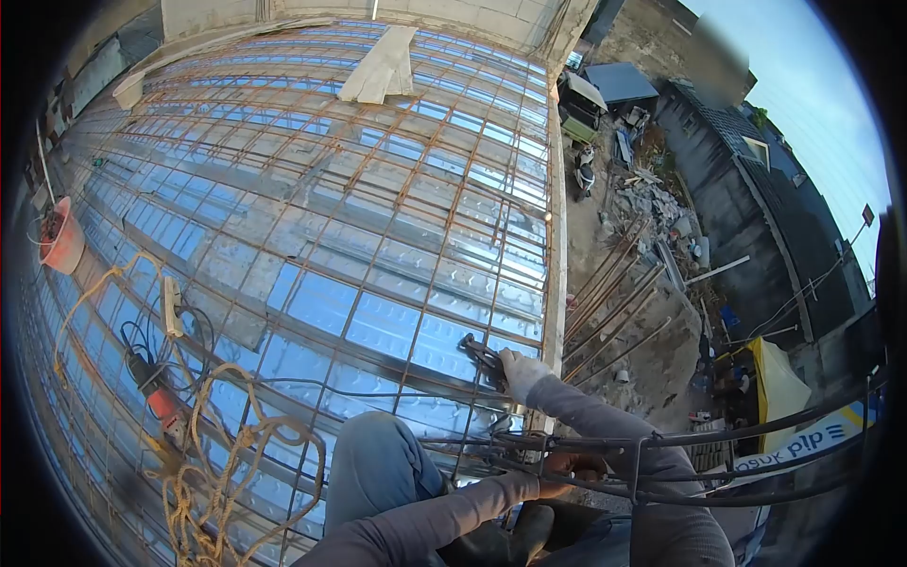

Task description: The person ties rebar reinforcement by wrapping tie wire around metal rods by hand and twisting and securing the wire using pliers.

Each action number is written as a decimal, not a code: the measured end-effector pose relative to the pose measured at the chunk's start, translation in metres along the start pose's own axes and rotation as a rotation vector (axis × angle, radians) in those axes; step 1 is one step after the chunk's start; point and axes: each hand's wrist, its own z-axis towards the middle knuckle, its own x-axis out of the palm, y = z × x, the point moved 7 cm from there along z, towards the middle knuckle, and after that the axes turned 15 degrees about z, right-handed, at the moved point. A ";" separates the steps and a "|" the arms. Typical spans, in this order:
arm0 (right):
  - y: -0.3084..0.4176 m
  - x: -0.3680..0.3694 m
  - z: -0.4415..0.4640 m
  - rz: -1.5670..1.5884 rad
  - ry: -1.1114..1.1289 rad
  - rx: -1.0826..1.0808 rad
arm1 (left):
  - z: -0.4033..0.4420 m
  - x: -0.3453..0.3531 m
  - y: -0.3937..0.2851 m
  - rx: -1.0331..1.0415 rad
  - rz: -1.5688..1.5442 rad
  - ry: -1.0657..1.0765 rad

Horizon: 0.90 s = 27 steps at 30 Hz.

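Observation:
My right hand [521, 373], in a pale glove, is closed around dark pincers [484, 357], whose head points left over the steel mesh and shiny metal decking [392, 326]. Lower down, my left hand [570, 470] is closed among the long dark rebars [718, 437] that run out to the right past the slab edge. Those bars partly hide its fingers, which look wrapped around one of them. Beside the left hand, stirrup loops and bar ends [510, 442] cluster at the edge. My bent knee [378, 463] is left of the hands.
A red angle grinder [166, 416], a coiled rope [222, 472] and an orange bucket [62, 238] are at the left. A board [380, 64] lies on the mesh farther off. Past the slab edge [556, 274] is a drop to rubble, with rebars [614, 283] sticking out.

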 end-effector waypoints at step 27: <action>-0.097 -0.031 -0.451 0.353 -0.563 0.395 | -0.002 -0.009 0.008 0.000 -0.004 0.016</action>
